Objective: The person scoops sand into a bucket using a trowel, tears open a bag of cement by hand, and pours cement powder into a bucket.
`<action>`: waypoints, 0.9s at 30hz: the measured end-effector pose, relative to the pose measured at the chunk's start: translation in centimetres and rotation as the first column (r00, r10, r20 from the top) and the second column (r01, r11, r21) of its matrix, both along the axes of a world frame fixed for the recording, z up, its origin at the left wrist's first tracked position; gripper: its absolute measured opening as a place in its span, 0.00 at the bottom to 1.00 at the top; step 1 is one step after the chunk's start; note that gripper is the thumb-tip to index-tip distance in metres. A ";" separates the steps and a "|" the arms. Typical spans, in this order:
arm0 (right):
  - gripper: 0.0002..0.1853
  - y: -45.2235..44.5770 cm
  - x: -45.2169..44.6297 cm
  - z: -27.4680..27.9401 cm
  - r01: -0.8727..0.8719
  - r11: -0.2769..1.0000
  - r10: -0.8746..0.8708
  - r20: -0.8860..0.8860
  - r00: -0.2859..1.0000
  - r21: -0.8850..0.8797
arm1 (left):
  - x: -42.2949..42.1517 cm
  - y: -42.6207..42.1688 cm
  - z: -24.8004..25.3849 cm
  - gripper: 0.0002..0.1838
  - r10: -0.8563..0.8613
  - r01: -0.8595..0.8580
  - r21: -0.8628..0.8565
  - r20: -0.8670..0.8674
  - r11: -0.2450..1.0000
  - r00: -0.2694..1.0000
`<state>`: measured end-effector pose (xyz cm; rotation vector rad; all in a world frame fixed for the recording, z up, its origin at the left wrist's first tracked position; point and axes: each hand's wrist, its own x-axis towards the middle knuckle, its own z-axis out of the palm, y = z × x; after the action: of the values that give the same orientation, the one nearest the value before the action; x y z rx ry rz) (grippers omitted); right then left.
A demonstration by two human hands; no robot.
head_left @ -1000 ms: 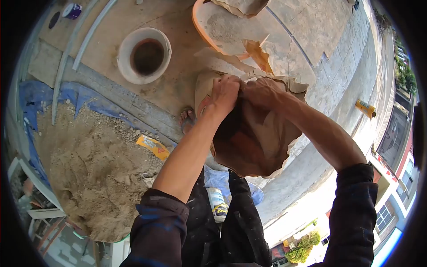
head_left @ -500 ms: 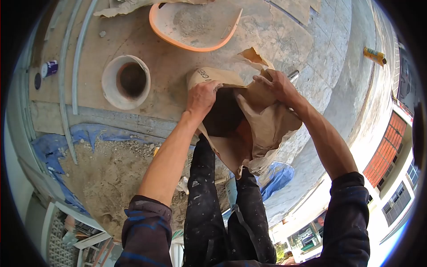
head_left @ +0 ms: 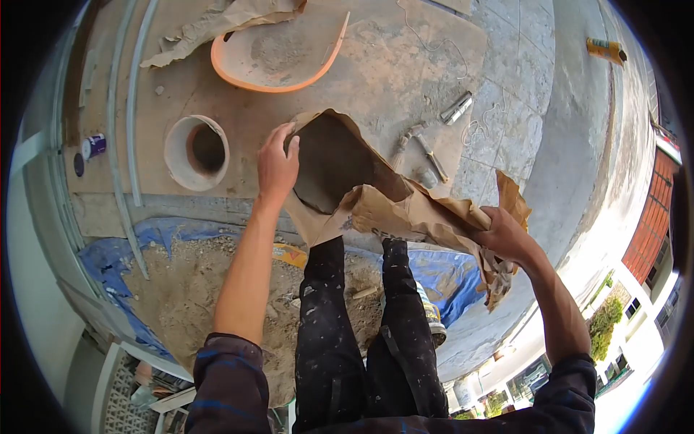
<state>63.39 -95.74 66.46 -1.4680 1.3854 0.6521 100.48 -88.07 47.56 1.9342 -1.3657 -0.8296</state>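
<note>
A brown paper bag (head_left: pixel 390 210) gapes wide in front of my legs, with grey powder (head_left: pixel 332 163) inside it. At the bag's left edge is my left hand (head_left: pixel 278 165), its thumb and fingers parted around the rim. Bunched, torn paper on the right side is gripped in my right hand (head_left: pixel 500 235), fingers wrapped round it. Beyond the bag, a hammer (head_left: pixel 432 155) and a small silvery roll (head_left: pixel 457 108) lie on the floor.
A white bucket (head_left: pixel 177 155) stands at the left. Farther off is an orange-rimmed basin (head_left: pixel 271 88) beside torn paper (head_left: pixel 217 25). Sand (head_left: pixel 188 296) lies on a blue tarp (head_left: pixel 108 271). Metal strips (head_left: pixel 132 108) run along the left. A yellow container (head_left: pixel 606 50) sits far right.
My hands have moved apart, the right one going right and down with the torn paper. The bag's mouth has opened wider, showing the powder, and the hammer has come into view.
</note>
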 end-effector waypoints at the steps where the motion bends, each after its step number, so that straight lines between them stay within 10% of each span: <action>1: 0.15 2.3 -1.3 -0.5 -0.012 0.997 0.015 0.041 0.999 -0.078 | -0.7 1.3 1.6 0.14 0.113 -0.113 -0.003 0.061 0.994 0.992; 4: 0.14 8.0 -1.4 -1.9 0.256 0.958 -0.269 0.102 0.958 0.126 | -3.8 8.1 5.8 0.17 0.592 -0.586 0.114 -0.028 0.802 0.805; 6: 0.17 11.6 -0.2 -2.0 0.348 0.925 -0.374 0.209 0.904 0.151 | -7.0 14.9 6.9 0.09 0.892 -0.839 0.310 -0.077 0.447 0.446; 8: 0.19 13.9 0.9 -1.8 0.520 0.824 -0.561 0.201 0.803 0.225 | -12.0 19.3 8.5 0.07 0.983 -0.584 0.795 -0.077 0.162 0.168; 10: 0.20 16.9 0.6 -3.6 0.626 0.752 -0.658 0.290 0.695 0.207 | -17.5 21.5 6.9 0.20 0.918 0.038 0.918 -0.395 0.396 -0.028; 12: 0.22 16.9 0.5 -3.4 0.643 0.702 -0.711 0.246 0.659 0.305 | -22.6 20.8 4.5 0.26 0.430 0.030 0.488 -0.795 0.872 0.427; 14: 0.25 17.0 -0.4 -3.6 0.596 0.767 -0.640 0.354 0.682 0.237 | -24.9 11.9 6.9 0.27 0.657 0.091 0.763 -0.481 0.640 -0.580; 15: 0.30 16.6 -1.3 -4.0 0.492 0.839 -0.544 0.347 0.764 0.231 | -26.1 11.1 4.9 0.27 0.659 0.097 0.767 -0.471 0.635 -0.587; 17: 0.32 14.5 -3.2 -5.4 0.522 0.824 -0.565 0.374 0.735 0.219 | -28.1 11.7 0.8 0.27 0.120 -0.127 0.552 -0.389 0.824 -0.914; 22: 0.41 2.2 -1.5 -7.1 0.524 0.845 -0.459 0.358 0.813 -0.105 | -26.2 11.8 1.0 0.25 0.192 -0.053 0.368 -0.597 0.928 -0.779; 24: 0.41 -0.1 1.8 -12.3 0.254 0.951 -0.202 0.265 0.943 -0.176 | -26.1 11.5 3.7 0.26 0.214 0.012 0.301 -0.648 0.953 -0.731; 27: 0.35 -0.5 6.1 -17.2 0.041 0.989 -0.059 0.126 0.990 0.140 | -25.5 10.5 9.2 0.24 0.494 -0.193 0.492 -0.868 0.849 -0.037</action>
<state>69.52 -96.27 49.26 -1.3383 1.2483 0.5971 74.94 -77.58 56.71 1.0713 0.1755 -1.6260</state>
